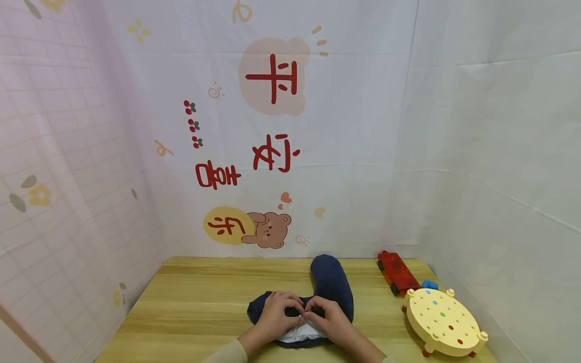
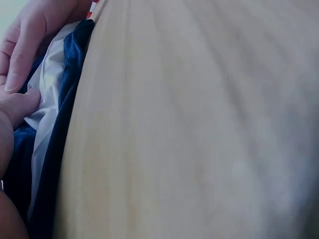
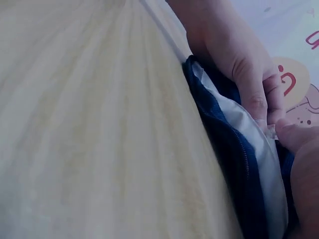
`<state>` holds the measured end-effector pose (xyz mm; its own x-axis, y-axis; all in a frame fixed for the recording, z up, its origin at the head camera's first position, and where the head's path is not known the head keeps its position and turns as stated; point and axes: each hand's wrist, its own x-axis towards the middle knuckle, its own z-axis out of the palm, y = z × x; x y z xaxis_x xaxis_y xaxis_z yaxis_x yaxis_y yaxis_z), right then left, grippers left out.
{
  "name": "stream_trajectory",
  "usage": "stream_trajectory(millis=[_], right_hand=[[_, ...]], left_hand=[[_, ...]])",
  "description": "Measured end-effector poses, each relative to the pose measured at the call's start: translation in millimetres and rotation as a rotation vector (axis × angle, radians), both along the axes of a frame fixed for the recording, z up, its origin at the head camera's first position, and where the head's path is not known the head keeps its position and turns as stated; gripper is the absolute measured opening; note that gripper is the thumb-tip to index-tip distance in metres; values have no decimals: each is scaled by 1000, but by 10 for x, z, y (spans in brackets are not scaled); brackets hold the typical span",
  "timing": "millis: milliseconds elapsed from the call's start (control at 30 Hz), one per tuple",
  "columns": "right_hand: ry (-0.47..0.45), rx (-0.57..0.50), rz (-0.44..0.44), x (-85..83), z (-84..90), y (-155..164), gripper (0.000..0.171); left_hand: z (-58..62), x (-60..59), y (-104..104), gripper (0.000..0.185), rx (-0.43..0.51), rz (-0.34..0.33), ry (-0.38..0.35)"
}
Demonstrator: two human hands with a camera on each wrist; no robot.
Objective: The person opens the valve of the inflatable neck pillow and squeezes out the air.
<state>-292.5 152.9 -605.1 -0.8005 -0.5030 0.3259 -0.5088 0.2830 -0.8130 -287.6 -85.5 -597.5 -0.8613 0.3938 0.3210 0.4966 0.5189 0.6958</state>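
Observation:
A navy U-shaped neck pillow [image 1: 333,282] lies on the table, one arm of it pointing to the back. Along its near side the cover gapes at a zipper [image 3: 245,162], baring white inner fabric [image 1: 300,333]. My left hand [image 1: 279,317] bends over the left part of this opening, thumb and fingertips pinching the white fabric. From the other side my right hand [image 1: 333,322] pinches the same fabric, and the fingertips of both hands meet. A small pale bit [image 3: 271,130] shows between the fingertips in the right wrist view; its kind is unclear.
On the right of the wooden table [image 1: 181,297] stands a round yellow pegged board [image 1: 442,320] with short red-tipped legs. Behind it are a red toy car [image 1: 399,272] and a small blue piece [image 1: 429,285]. Printed white cloth [image 1: 354,151] hangs around the table.

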Motion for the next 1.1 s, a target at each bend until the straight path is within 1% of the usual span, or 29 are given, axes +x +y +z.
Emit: stream_trajectory(millis=[67,100,133,200,233,300,367,400,433,467,533,633,700,767,900,1100], right_hand=[[20,3,-4,-23,18,4,8],[45,6,-7,-43,38,9,8],[82,10,-14,-70,67,15,9],[183,21,-39,-145,159,28,10],[248,36,-62,-200,215,37,12],[386,87,-135,-340,340,54,18],[482,169,-222,-511,452,71,29],[501,216,-262,-599,497,82,36],[501,273,-297,-684,532,96,44],[481,333,-325,-762,559,107,53],[402,446,-351,-891,585,134,68],[251,579,-351,-1016,581,168,78],[185,633,-326,-1067,559,179,80],[156,658,-308,-1096,533,175,78],[167,671,-299,-1137,492,140,75],[163,628,-305,-1210,534,70,71]], left_hand=[[-17,0,10,13,8,12,5],[-25,1,14,14,13,17,5],[-26,3,18,14,18,21,8],[-30,3,22,15,22,27,12],[-27,4,22,15,24,31,11],[-18,4,18,15,19,40,5],[-17,-2,12,16,11,52,-6],[-17,-2,8,16,7,57,-10],[-16,-1,4,16,6,60,-17],[-20,1,0,17,3,63,-19],[-34,11,-3,17,0,64,-22],[-55,36,1,16,1,55,-20],[-70,54,9,15,6,47,-14],[-73,71,20,16,12,42,-12],[-75,87,37,17,3,45,-8],[-73,53,56,17,-20,53,29]])
